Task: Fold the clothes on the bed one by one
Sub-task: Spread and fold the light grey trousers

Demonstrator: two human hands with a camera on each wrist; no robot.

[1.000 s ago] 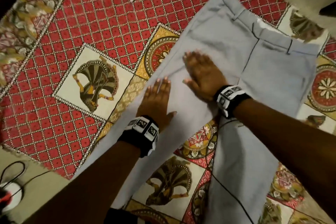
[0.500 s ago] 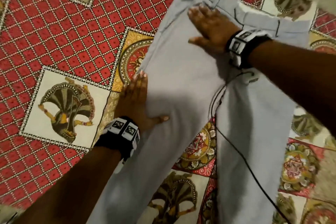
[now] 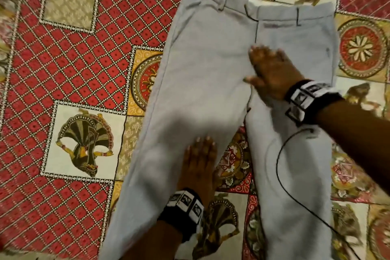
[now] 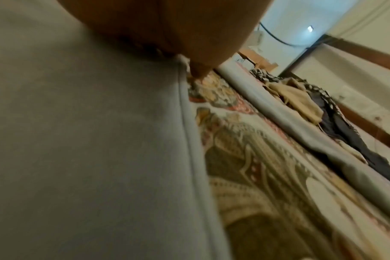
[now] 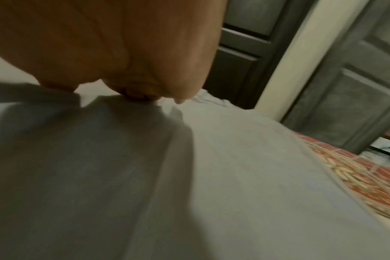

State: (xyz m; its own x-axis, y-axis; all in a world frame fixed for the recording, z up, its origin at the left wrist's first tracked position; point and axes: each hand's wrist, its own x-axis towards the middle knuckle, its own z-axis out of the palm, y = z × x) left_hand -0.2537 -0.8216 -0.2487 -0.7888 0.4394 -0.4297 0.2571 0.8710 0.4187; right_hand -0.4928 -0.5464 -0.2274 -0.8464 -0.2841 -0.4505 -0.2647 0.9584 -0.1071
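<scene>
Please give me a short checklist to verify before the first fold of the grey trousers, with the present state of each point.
1. Trousers lie spread on the bedspread, waistband away from the person: ok.
2. Left hand lies flat on one trouser leg, fingers straight: ok.
3. Right hand lies flat near the crotch seam, gripping nothing: ok.
4. Legs together for a lengthwise fold: not ok, they spread apart with bedspread showing between them.
5. Black cable is off the fabric: not ok, it loops over the other leg.
6. Hems are even: cannot tell, they are out of view.
</scene>
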